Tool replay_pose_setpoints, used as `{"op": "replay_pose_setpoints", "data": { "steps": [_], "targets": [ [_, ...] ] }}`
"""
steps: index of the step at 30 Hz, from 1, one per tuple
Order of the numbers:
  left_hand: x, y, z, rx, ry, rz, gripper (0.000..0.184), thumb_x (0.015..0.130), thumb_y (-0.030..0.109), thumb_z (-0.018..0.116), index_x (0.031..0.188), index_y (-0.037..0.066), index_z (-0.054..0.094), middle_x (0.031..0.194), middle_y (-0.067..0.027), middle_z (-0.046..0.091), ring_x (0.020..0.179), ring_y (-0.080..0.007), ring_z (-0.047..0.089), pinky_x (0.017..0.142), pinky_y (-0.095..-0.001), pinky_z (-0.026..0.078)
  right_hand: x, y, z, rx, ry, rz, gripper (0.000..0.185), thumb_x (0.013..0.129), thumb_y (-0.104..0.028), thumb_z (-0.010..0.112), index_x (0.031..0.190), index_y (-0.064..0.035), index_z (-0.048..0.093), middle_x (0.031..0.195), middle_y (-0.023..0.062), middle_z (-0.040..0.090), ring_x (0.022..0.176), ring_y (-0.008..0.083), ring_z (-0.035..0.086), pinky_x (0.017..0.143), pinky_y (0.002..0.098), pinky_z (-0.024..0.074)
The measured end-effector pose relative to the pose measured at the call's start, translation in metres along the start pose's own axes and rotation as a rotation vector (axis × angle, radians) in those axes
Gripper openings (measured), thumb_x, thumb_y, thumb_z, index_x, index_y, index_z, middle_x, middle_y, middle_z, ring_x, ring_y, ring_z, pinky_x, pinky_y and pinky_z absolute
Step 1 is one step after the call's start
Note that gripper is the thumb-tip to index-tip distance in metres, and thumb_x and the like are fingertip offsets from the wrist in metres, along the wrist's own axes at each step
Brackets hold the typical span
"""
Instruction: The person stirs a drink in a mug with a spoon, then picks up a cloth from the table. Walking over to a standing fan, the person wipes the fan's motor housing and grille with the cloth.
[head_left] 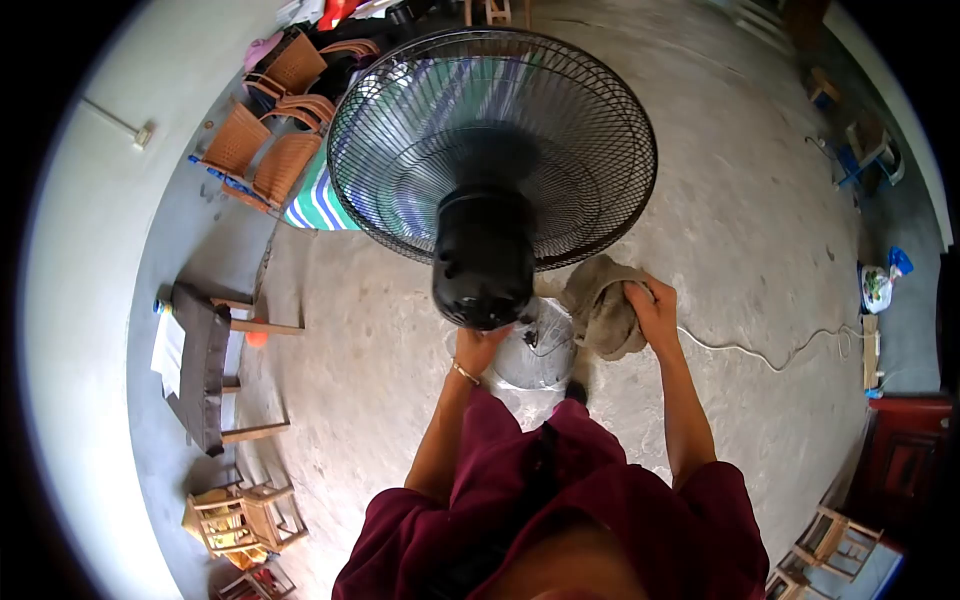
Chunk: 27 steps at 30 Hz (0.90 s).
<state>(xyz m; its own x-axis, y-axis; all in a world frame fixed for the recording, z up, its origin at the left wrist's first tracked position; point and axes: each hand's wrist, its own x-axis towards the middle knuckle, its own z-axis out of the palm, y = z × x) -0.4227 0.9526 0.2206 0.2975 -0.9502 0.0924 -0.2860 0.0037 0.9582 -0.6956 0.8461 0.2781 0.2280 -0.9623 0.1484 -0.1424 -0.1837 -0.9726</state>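
Note:
A black standing fan (484, 260) rises in front of me, its round wire cage (590, 140) facing away and its motor housing towards me. My left hand (482, 350) is closed just under the housing, around the fan's neck or pole; most of its fingers are hidden behind the fan. A grey-brown cloth (605, 310) hangs bunched from my right hand (652, 308), right of the housing and close to the cage's lower edge. Below the fan, its round base (535, 355) rests on the floor, partly hidden.
Wicker chairs (285, 168) and a striped sheet (322, 200) are at the upper left. A dark table (205, 365) stands on the left, small wooden chairs (250, 515) below it. A white cable (770, 365) crosses the floor (740, 250) to the right wall.

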Motion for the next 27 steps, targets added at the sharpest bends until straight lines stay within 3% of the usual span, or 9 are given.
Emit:
{"op": "replay_pose_setpoints", "data": {
  "steps": [3, 5, 7, 9, 13, 15, 21, 23, 27],
  "targets": [
    [-0.002, -0.006, -0.031, 0.063, -0.091, 0.067, 0.028, 0.072, 0.010, 0.070, 0.097, 0.000, 0.062, 0.091, -0.0141, 0.066, 0.087, -0.0258, 0.063, 0.077, -0.0341, 0.047, -0.019, -0.006, 0.030, 0.042, 0.047, 0.073, 0.022, 0.083, -0.015, 0.059, 0.094, 0.0029, 0.063, 0.077, 0.0021, 0.063, 0.073, 0.0070, 0.054, 0.066, 0.0239, 0.0446],
    [0.002, 0.018, -0.063, 0.068, -0.104, 0.073, 0.026, 0.071, 0.007, 0.069, 0.094, 0.000, 0.062, 0.088, -0.0130, 0.066, 0.085, -0.0251, 0.063, 0.076, -0.0343, 0.047, -0.034, -0.006, 0.054, 0.064, 0.089, 0.157, 0.022, 0.083, -0.015, 0.058, 0.095, 0.0029, 0.064, 0.077, 0.0004, 0.063, 0.073, 0.0066, 0.053, 0.066, 0.0230, 0.0442],
    [0.012, 0.031, -0.100, -0.038, 0.039, 0.099, 0.029, 0.069, 0.007, 0.070, 0.096, 0.000, 0.062, 0.089, -0.0113, 0.066, 0.086, -0.0239, 0.062, 0.080, -0.0354, 0.046, -0.047, -0.008, 0.078, 0.069, 0.124, 0.191, 0.022, 0.083, -0.015, 0.058, 0.095, 0.0023, 0.065, 0.078, -0.0006, 0.062, 0.074, 0.0065, 0.053, 0.067, 0.0228, 0.0440],
    [0.031, 0.049, -0.152, 0.174, 0.092, 0.268, 0.042, 0.075, 0.009, 0.070, 0.114, 0.000, 0.057, 0.114, -0.0121, 0.060, 0.105, -0.0230, 0.056, 0.089, -0.0327, 0.043, -0.058, -0.006, 0.097, 0.073, 0.187, 0.213, 0.022, 0.084, -0.015, 0.057, 0.095, 0.0019, 0.066, 0.079, -0.0011, 0.062, 0.074, 0.0064, 0.052, 0.067, 0.0226, 0.0437],
    [0.104, 0.125, -0.216, 0.197, 0.153, 0.732, 0.116, 0.050, 0.034, 0.086, 0.138, -0.005, 0.021, 0.141, -0.0218, 0.030, 0.131, -0.0311, 0.029, 0.106, -0.0397, 0.025, -0.075, -0.024, 0.129, 0.072, 0.287, 0.250, 0.022, 0.085, -0.015, 0.056, 0.096, 0.0022, 0.066, 0.078, -0.0009, 0.062, 0.073, 0.0064, 0.052, 0.068, 0.0225, 0.0433],
    [0.132, 0.165, -0.222, 0.347, 0.101, 0.836, 0.128, 0.044, 0.040, 0.086, 0.139, -0.005, 0.014, 0.144, -0.0242, 0.023, 0.135, -0.0339, 0.020, 0.109, -0.0405, 0.019, -0.081, -0.024, 0.138, 0.070, 0.312, 0.251, 0.022, 0.085, -0.014, 0.056, 0.095, 0.0029, 0.066, 0.078, -0.0006, 0.062, 0.073, 0.0065, 0.052, 0.068, 0.0229, 0.0435],
    [0.209, 0.203, -0.191, 0.734, 0.047, 0.964, 0.121, 0.054, 0.058, 0.076, 0.140, -0.003, 0.016, 0.144, -0.0233, 0.023, 0.133, -0.0343, 0.025, 0.109, -0.0426, 0.019, -0.102, -0.023, 0.151, 0.128, 0.343, 0.206, 0.023, 0.084, -0.016, 0.058, 0.095, 0.0024, 0.067, 0.080, -0.0002, 0.063, 0.074, 0.0065, 0.053, 0.069, 0.0229, 0.0442],
    [0.220, 0.204, -0.181, 0.930, -0.053, 0.858, 0.122, 0.055, 0.064, 0.072, 0.140, -0.003, 0.016, 0.143, -0.0226, 0.026, 0.134, -0.0328, 0.022, 0.108, -0.0488, 0.017, -0.111, -0.022, 0.155, 0.140, 0.355, 0.214, 0.023, 0.084, -0.016, 0.058, 0.096, 0.0026, 0.066, 0.080, 0.0000, 0.063, 0.075, 0.0064, 0.053, 0.069, 0.0231, 0.0444],
    [0.217, 0.212, -0.173, 1.032, -0.069, 0.771, 0.121, 0.055, 0.064, 0.072, 0.140, 0.000, 0.016, 0.140, -0.0204, 0.033, 0.131, -0.0300, 0.031, 0.107, -0.0493, 0.018, -0.142, -0.017, 0.161, 0.231, 0.413, 0.177, 0.023, 0.084, -0.015, 0.058, 0.095, 0.0024, 0.067, 0.079, 0.0000, 0.063, 0.074, 0.0063, 0.053, 0.068, 0.0229, 0.0444]
  ]
}}
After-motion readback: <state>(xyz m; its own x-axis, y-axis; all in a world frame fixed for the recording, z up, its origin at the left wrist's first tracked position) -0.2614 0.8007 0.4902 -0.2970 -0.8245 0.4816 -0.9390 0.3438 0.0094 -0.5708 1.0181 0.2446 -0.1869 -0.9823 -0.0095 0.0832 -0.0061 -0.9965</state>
